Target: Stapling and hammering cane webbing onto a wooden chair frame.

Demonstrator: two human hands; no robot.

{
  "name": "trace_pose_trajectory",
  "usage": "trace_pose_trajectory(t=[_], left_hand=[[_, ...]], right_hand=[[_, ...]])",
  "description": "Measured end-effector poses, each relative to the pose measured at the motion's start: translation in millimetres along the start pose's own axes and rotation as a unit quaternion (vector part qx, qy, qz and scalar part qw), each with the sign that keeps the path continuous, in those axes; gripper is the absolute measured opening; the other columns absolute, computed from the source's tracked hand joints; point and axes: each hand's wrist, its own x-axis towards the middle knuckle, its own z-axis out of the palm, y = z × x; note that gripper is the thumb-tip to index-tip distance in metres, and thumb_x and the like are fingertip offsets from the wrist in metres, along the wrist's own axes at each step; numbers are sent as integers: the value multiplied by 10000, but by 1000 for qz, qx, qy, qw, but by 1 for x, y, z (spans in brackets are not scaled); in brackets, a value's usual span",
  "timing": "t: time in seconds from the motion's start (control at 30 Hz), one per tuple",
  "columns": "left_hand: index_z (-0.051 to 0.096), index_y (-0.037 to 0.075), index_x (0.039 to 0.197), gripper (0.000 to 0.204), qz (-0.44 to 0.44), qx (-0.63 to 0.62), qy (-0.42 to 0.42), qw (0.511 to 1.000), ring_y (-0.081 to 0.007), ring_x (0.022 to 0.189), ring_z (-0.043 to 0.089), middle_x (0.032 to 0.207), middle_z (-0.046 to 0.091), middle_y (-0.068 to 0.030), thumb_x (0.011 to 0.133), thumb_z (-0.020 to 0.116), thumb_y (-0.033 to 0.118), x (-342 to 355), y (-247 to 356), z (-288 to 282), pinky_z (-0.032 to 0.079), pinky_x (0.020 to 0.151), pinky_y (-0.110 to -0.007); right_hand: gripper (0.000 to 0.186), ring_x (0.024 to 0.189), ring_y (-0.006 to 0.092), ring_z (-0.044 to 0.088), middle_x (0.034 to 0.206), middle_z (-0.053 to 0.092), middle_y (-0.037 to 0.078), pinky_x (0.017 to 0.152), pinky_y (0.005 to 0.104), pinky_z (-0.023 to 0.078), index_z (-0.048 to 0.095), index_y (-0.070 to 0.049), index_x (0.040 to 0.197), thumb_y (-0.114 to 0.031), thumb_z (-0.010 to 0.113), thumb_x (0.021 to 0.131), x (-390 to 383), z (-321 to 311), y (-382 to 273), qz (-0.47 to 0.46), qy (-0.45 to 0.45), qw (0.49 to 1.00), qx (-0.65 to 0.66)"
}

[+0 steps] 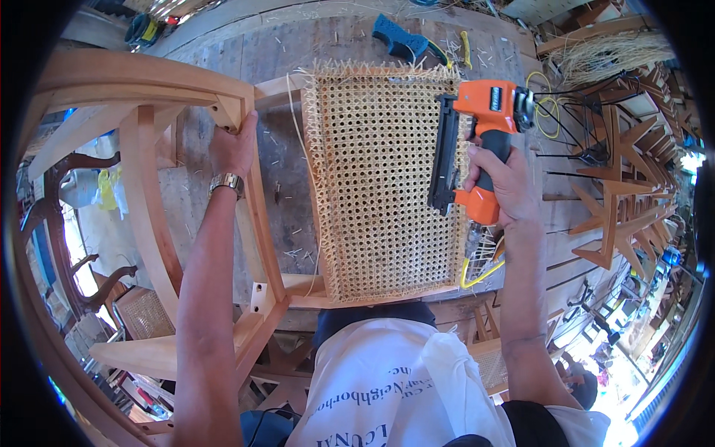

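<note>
My right hand (506, 179) is wrapped round the dark handle of an orange and black pneumatic staple gun (484, 100). The gun is over the right side of a woven cane panel (383, 179); whether its nose touches the panel I cannot tell. Loose cane ends fringe the panel, which is set in a pale wooden chair frame (261, 216) lying on its side. Gripping that frame's rail near the upper corner, my left hand (234, 149) has some of its fingers hidden. A yellow air hose (477, 281) hangs below the gun.
Beyond the panel, a blue tool (400, 37) lies on the worn wooden workbench (275, 48), among scattered cane scraps. Several wooden chair frames (618, 194) are stacked at right, below a bundle of cane strands (614, 56). Dark carved chair parts (59, 223) stand at left.
</note>
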Motion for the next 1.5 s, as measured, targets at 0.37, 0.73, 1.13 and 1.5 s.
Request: trace_pose_trajectory(t=[0.37, 0.73, 1.13, 1.5], left_hand=[[638, -24, 1127, 700, -15, 0, -18, 1000, -386, 1016, 676, 1047, 706, -235, 785, 704, 584, 3, -6, 3, 528, 876, -443], [635, -6, 1142, 704, -13, -5, -19, 1000, -398, 1011, 672, 1058, 705, -228, 787, 692, 600, 5, -11, 4, 532, 869, -463], [651, -23, 1083, 653, -12, -18, -29, 999, -391, 1006, 675, 1045, 709, -225, 799, 699, 563, -1, 0, -2, 527, 865, -443], [648, -19, 1104, 644, -21, -13, -24, 999, -366, 1012, 682, 1057, 709, -219, 803, 709, 547, -1, 3, -3, 525, 874, -424]], right_hand=[[234, 551, 128, 590, 691, 578, 20, 535, 282, 508, 576, -34, 1006, -158, 703, 853, 44, 53, 3, 12, -82, 994, -72], [225, 540, 132, 595, 678, 582, 22, 529, 284, 512, 573, -36, 1008, -153, 701, 865, 46, 47, -6, 5, -65, 994, -92], [233, 530, 139, 595, 667, 584, 30, 538, 302, 512, 561, -39, 1023, -139, 702, 867, 35, 9, -16, 4, 2, 998, -61], [208, 545, 135, 596, 675, 584, 25, 538, 300, 513, 574, -38, 993, -143, 699, 865, 41, 3, -9, 9, -8, 998, -66]])
